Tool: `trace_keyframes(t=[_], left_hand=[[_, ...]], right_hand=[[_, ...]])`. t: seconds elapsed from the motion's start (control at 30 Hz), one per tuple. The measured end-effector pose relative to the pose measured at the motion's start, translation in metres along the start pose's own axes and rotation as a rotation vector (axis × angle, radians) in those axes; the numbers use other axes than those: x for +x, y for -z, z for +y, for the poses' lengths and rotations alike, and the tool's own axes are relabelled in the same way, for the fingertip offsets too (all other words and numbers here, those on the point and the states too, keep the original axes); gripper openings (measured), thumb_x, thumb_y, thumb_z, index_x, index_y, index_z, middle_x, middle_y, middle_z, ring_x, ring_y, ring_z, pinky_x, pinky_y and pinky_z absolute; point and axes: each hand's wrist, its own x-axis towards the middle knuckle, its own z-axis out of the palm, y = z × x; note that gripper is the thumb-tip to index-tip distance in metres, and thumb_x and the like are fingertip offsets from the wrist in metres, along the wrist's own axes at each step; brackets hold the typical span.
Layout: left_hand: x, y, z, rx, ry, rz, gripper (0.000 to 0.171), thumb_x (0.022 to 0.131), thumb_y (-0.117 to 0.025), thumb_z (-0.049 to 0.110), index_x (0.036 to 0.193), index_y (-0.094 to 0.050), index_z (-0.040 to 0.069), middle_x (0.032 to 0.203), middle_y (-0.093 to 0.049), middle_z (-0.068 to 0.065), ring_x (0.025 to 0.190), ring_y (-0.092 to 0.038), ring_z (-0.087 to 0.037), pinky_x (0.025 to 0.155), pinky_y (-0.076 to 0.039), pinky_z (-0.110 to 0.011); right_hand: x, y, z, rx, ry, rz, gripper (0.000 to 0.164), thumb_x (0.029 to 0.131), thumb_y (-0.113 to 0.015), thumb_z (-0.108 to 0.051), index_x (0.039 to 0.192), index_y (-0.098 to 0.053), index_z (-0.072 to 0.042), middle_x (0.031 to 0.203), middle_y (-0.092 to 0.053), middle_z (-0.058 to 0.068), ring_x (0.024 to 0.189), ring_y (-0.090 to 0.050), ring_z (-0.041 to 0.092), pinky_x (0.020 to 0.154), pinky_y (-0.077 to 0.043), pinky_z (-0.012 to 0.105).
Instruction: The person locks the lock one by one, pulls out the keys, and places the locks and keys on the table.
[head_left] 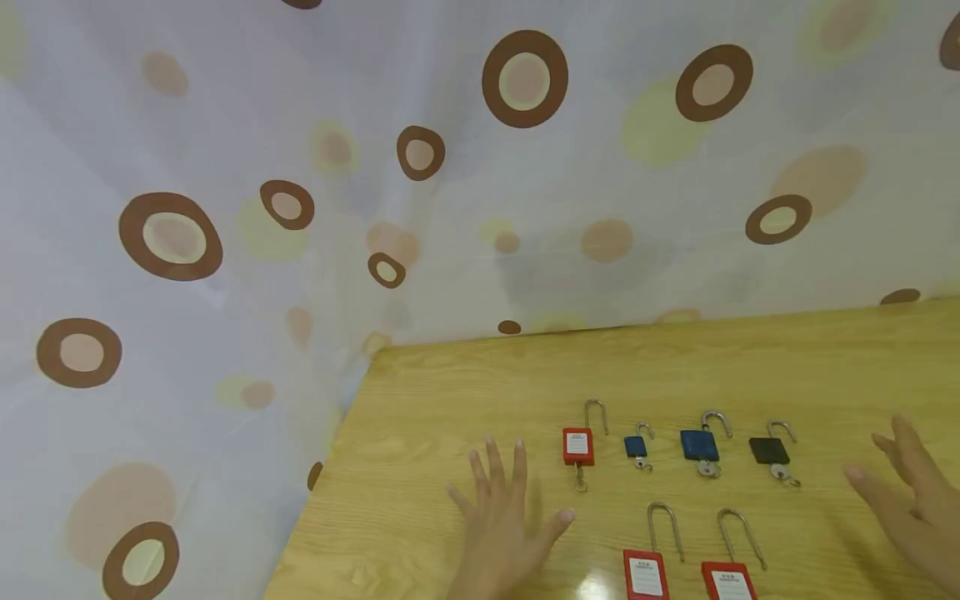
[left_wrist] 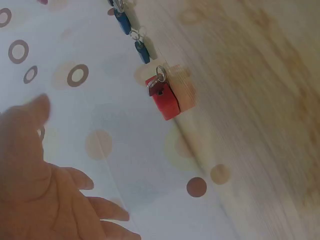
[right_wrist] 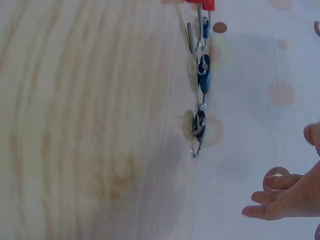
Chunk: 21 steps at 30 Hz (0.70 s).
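Observation:
My left hand [head_left: 498,533] hovers over the left part of the table with its fingers spread, holding nothing. Nearest to it is a red padlock [head_left: 578,447] with a white label, its shackle open and a key in its base. My right hand [head_left: 918,500] is held apart at the right edge of the head view, fingers extended, also holding nothing. Closest to that hand lies a black padlock [head_left: 769,451]. Between these are a small blue padlock [head_left: 635,447] and a larger blue padlock [head_left: 699,445], both unlocked with keys in them.
Two more red padlocks, one at left [head_left: 646,575] and one at right [head_left: 729,581], lie in the front row with raised shackles. The wooden table [head_left: 450,383] meets a white curtain [head_left: 450,208] with brown rings at its back and left edges.

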Motion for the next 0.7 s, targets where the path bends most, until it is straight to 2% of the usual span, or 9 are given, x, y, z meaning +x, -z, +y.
trace_keyframes(t=[0.03, 0.1, 0.17, 0.2, 0.27, 0.33, 0.5, 0.57, 0.7], left_hand=[[0.0, 0.0, 0.001, 0.023, -0.014, 0.022, 0.082, 0.085, -0.051, 0.059, 0.147, -0.024, 0.011, 0.149, -0.02, -0.028, 0.135, -0.015, -0.054, 0.093, -0.012, -0.08], [0.001, -0.001, 0.003, 0.052, -0.036, 0.063, 0.074, 0.088, -0.053, 0.051, 0.142, -0.033, 0.005, 0.142, -0.034, -0.03, 0.129, -0.026, -0.055, 0.092, -0.021, -0.078], [0.0, -0.002, 0.006, 0.044, -0.032, 0.073, 0.067, 0.089, -0.055, 0.045, 0.138, -0.04, 0.003, 0.136, -0.042, -0.03, 0.125, -0.033, -0.055, 0.093, -0.027, -0.075], [-0.001, -0.002, 0.008, 0.015, -0.026, 0.069, 0.063, 0.089, -0.056, 0.042, 0.136, -0.042, 0.003, 0.135, -0.045, -0.03, 0.124, -0.036, -0.055, 0.092, -0.03, -0.073], [-0.002, -0.003, 0.011, -0.087, 0.001, 0.042, 0.057, 0.09, -0.056, 0.038, 0.134, -0.046, 0.004, 0.133, -0.047, -0.028, 0.123, -0.039, -0.053, 0.093, -0.034, -0.069], [-0.003, -0.006, 0.015, -0.227, 0.025, 0.01, 0.052, 0.091, -0.055, 0.036, 0.133, -0.048, 0.006, 0.133, -0.049, -0.025, 0.123, -0.043, -0.048, 0.095, -0.038, -0.063], [-0.006, -0.014, 0.022, -0.549, 0.06, -0.077, 0.047, 0.092, -0.056, 0.031, 0.13, -0.052, 0.004, 0.131, -0.054, -0.019, 0.122, -0.049, -0.037, 0.1, -0.041, -0.051], [-0.007, -0.017, 0.025, -0.632, 0.081, -0.13, 0.046, 0.091, -0.057, 0.029, 0.129, -0.053, 0.003, 0.13, -0.055, -0.018, 0.117, -0.053, -0.036, 0.096, -0.045, -0.048], [-0.008, -0.023, 0.033, -0.769, 0.162, -0.247, 0.041, 0.09, -0.06, 0.024, 0.125, -0.057, 0.004, 0.121, -0.059, -0.021, 0.102, -0.062, -0.033, 0.084, -0.052, -0.044]], right_hand=[[-0.002, -0.004, -0.001, 0.046, 0.01, 0.042, 0.068, 0.098, -0.04, -0.01, 0.144, 0.008, 0.005, 0.153, -0.006, 0.022, 0.142, 0.006, 0.023, 0.102, -0.005, 0.065], [-0.005, -0.012, -0.006, 0.082, 0.029, 0.114, 0.062, 0.096, -0.044, -0.007, 0.145, -0.007, 0.006, 0.148, -0.023, -0.013, 0.13, -0.009, -0.012, 0.111, -0.019, 0.035], [-0.006, -0.017, -0.013, 0.032, 0.019, 0.143, 0.056, 0.094, -0.05, -0.009, 0.14, -0.024, 0.008, 0.139, -0.039, -0.016, 0.101, -0.027, -0.028, 0.102, -0.031, 0.012], [-0.007, -0.019, -0.018, 0.006, -0.001, 0.131, 0.054, 0.094, -0.053, -0.011, 0.138, -0.029, 0.008, 0.135, -0.044, -0.018, 0.094, -0.031, -0.029, 0.087, -0.038, 0.003], [-0.006, -0.023, -0.029, -0.027, -0.046, 0.069, 0.054, 0.093, -0.056, -0.018, 0.135, -0.035, 0.01, 0.129, -0.057, 0.009, 0.082, -0.031, -0.031, 0.061, -0.04, 0.002], [-0.007, -0.029, -0.041, -0.052, -0.093, -0.002, 0.055, 0.093, -0.057, -0.023, 0.133, -0.038, 0.009, 0.115, -0.06, 0.026, 0.076, -0.026, -0.031, 0.052, -0.04, 0.008], [-0.011, -0.047, -0.067, -0.001, -0.125, -0.174, 0.058, 0.093, -0.056, -0.027, 0.137, -0.036, 0.005, 0.12, -0.059, 0.018, 0.078, -0.035, -0.026, 0.059, -0.045, 0.014], [-0.012, -0.053, -0.077, 0.056, -0.161, -0.265, 0.061, 0.094, -0.055, -0.027, 0.139, -0.03, 0.007, 0.125, -0.052, 0.027, 0.078, -0.039, -0.022, 0.062, -0.047, 0.016], [-0.016, -0.068, -0.092, 0.149, -0.272, -0.443, 0.061, 0.095, -0.053, -0.025, 0.138, -0.028, 0.01, 0.123, -0.053, 0.026, 0.077, -0.049, -0.011, 0.065, -0.05, 0.02]])
